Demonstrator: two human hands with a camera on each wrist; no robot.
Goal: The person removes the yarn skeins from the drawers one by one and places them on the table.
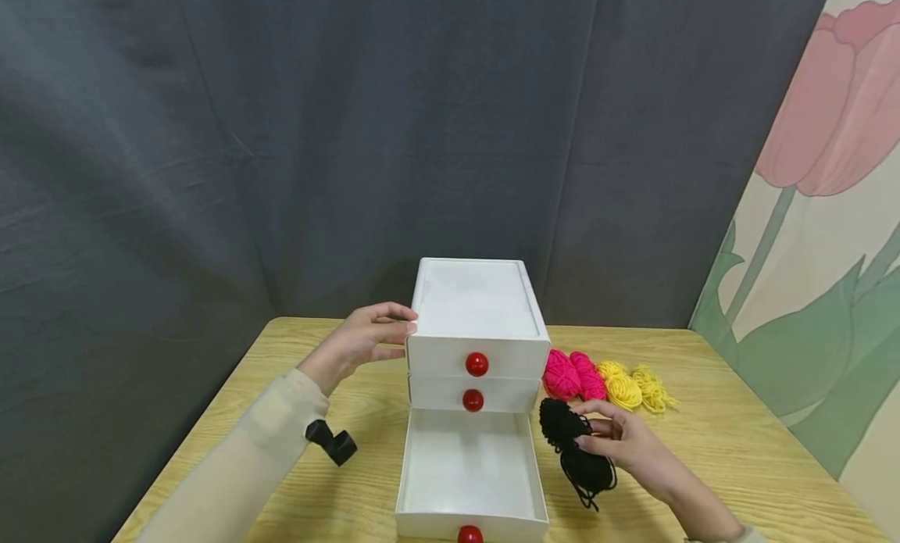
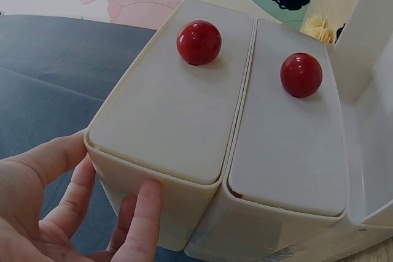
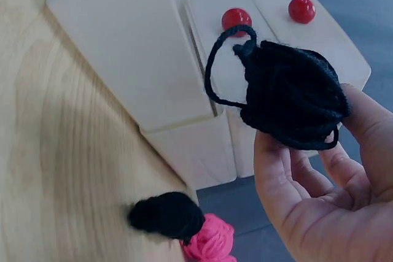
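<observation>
My right hand [image 1: 626, 445] pinches a ball of black yarn [image 3: 295, 96] between thumb and fingers, with a loose loop hanging from it. This yarn is beside the pulled-out bottom drawer [image 1: 467, 461], to its right. A second black yarn ball [image 3: 169, 214] lies on the table, close to the pink yarn [image 3: 212, 237]. My left hand [image 1: 358, 340] rests its fairly straight fingers against the left side of the white drawer cabinet [image 1: 474, 297], near its upper front corner. The two upper drawers, each with a red knob [image 2: 199, 42], are closed. Nothing lies in the bottom drawer.
Two pink yarn balls [image 1: 562, 375] and two bundles of yellow yarn [image 1: 623, 391] sit in a row right of the cabinet. The wooden table [image 1: 731, 418] meets a dark curtain [image 1: 422, 137] behind and a painted wall [image 1: 816, 293] on the right.
</observation>
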